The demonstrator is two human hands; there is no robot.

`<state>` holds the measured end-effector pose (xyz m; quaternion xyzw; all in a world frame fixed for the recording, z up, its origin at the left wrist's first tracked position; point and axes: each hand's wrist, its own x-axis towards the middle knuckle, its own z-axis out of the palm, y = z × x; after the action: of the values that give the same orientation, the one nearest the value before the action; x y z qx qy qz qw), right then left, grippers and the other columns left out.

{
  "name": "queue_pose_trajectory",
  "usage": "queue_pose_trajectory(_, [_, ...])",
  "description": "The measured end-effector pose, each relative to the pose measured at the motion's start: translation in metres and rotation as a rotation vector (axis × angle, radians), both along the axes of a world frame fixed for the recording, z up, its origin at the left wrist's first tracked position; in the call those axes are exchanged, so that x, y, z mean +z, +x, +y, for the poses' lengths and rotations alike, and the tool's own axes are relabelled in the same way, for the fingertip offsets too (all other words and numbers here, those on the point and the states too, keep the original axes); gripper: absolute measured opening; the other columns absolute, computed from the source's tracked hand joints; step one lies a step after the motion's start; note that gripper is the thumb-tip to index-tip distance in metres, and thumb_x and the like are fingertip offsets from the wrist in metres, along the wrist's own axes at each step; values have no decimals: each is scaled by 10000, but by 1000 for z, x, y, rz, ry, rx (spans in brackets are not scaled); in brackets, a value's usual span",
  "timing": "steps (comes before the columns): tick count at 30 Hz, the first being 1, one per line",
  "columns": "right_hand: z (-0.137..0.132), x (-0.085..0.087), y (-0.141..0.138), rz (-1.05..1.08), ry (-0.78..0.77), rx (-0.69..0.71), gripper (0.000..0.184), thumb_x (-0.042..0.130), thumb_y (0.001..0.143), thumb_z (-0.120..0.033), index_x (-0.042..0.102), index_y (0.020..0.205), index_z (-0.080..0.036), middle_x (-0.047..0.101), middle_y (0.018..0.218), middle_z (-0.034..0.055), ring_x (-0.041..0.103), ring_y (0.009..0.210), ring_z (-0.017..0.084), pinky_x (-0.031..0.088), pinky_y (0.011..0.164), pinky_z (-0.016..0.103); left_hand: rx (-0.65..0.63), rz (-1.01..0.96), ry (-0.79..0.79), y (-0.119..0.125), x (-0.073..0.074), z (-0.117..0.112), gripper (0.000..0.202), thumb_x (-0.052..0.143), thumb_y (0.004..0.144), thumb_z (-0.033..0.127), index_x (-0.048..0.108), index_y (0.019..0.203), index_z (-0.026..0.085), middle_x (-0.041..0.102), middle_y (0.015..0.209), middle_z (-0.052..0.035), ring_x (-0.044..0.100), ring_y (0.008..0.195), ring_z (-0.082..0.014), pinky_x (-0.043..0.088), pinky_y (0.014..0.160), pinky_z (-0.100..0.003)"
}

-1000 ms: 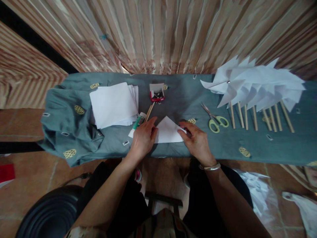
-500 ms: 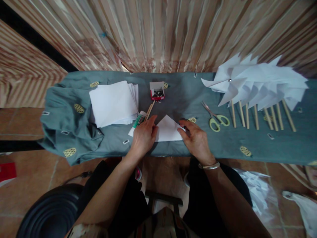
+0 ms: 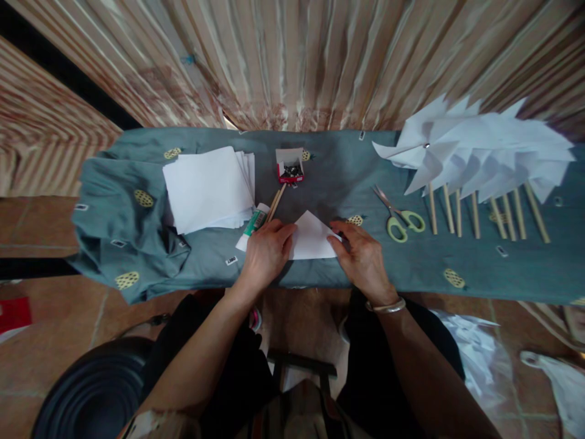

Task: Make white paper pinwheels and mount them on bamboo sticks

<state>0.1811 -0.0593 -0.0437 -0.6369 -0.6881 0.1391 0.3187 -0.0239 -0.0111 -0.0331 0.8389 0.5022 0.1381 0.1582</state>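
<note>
A white sheet folded into a triangle lies on the grey-green cloth near the table's front edge. My left hand rests on its left corner, fingers curled down and pressing the paper. My right hand holds the right corner, fingertips pinched on the edge. A silver bangle sits on my right wrist.
A stack of white square sheets lies to the left, with a glue tube and two thin sticks beside it. A small red box of pins stands behind. Green-handled scissors and several finished paper pinwheels on sticks are at the right.
My left hand's fingers have slid a little further onto the folded paper. Otherwise only the camera has shifted slightly.
</note>
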Motion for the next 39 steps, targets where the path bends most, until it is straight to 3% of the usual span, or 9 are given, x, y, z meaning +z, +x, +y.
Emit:
queue_pose_trajectory(13, [-1, 2, -1, -75, 36, 29, 281, 494, 973, -297, 661, 1150, -156, 725, 1059, 110, 665, 1002, 254, 538, 911, 401, -12, 49, 7, 1, 2, 2, 272, 490, 938, 195, 721, 1081, 200, 668, 895, -67, 649, 824, -197, 490, 712, -296])
queue_pose_trajectory(20, [-2, 8, -5, -250, 33, 93, 305, 430, 972, -205, 683, 1139, -178, 657, 1232, 128, 567, 1127, 300, 473, 987, 496, -25, 68, 3, 2, 5, 3, 257, 489, 943, 207, 735, 1015, 206, 667, 890, -66, 652, 819, -195, 495, 706, -298])
queue_pose_trajectory(27, [5, 9, -18, -274, 23, 294, 431, 389, 905, -62, 615, 1269, -103, 628, 1284, 160, 538, 1124, 294, 473, 1015, 464, -19, 57, -30, 5, 8, 3, 256, 488, 959, 233, 740, 959, 185, 668, 896, -73, 650, 824, -195, 489, 728, -303])
queue_pose_trajectory(33, [9, 12, -21, -262, -10, 321, 461, 368, 889, -49, 604, 1281, -106, 625, 1260, 158, 547, 1084, 290, 491, 1002, 457, -8, 85, -40, 5, 10, 4, 277, 475, 967, 257, 740, 949, 176, 670, 895, -78, 647, 816, -202, 494, 727, -317])
queue_pose_trajectory(35, [10, 12, -21, -265, -18, 311, 454, 376, 884, -46, 615, 1266, -106, 620, 1272, 164, 548, 1091, 291, 490, 1003, 454, -10, 89, -14, 5, 12, 3, 274, 473, 966, 250, 735, 969, 170, 678, 950, -91, 648, 864, -219, 506, 767, -340])
queue_pose_trajectory(39, [12, 11, -19, -256, -29, 296, 451, 386, 887, -47, 625, 1259, -132, 612, 1299, 155, 546, 1127, 292, 482, 1010, 460, -57, 48, 152, 9, 16, -12, 273, 465, 960, 218, 691, 1105, 167, 635, 1263, -133, 558, 1182, -301, 465, 976, -462])
